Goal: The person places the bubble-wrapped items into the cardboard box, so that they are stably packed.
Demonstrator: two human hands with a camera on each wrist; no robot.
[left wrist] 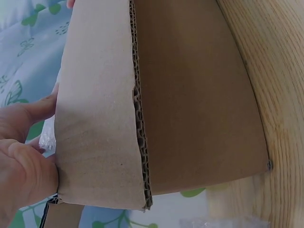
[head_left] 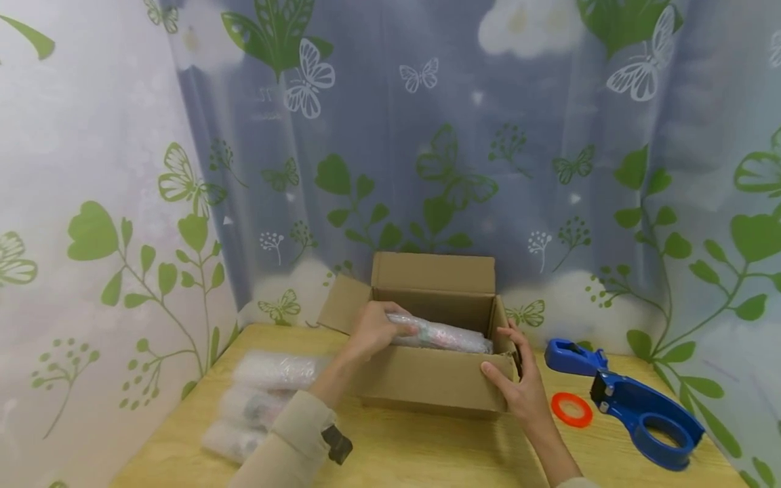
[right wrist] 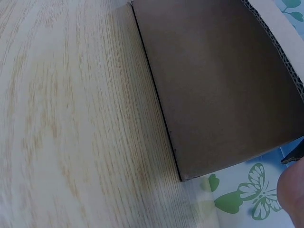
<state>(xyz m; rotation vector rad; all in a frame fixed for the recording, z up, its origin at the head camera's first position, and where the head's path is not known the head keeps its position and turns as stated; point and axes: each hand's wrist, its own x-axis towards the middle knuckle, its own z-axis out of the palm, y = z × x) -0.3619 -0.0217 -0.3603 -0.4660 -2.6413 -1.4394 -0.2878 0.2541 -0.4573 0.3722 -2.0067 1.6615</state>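
An open cardboard box (head_left: 433, 379) stands on the table, its back flap raised and its left flap folded outward. My left hand (head_left: 377, 329) holds the left end of a bubble-wrapped roll (head_left: 448, 335), which lies across the box opening behind the front flap. Pinkish colours show through the wrap; what is inside cannot be made out. My right hand (head_left: 518, 379) grips the box's right front corner, thumb on the front flap and fingers along the right side. In the left wrist view, the front flap (left wrist: 97, 109) hides most of the roll.
Several bubble-wrapped rolls (head_left: 277, 371) lie at the table's left, partly behind my left sleeve. To the right are a small blue tape dispenser (head_left: 573, 357), an orange-red tape ring (head_left: 571, 409) and a larger blue tape dispenser (head_left: 649, 413). A patterned curtain (head_left: 378, 169) hangs behind the table.
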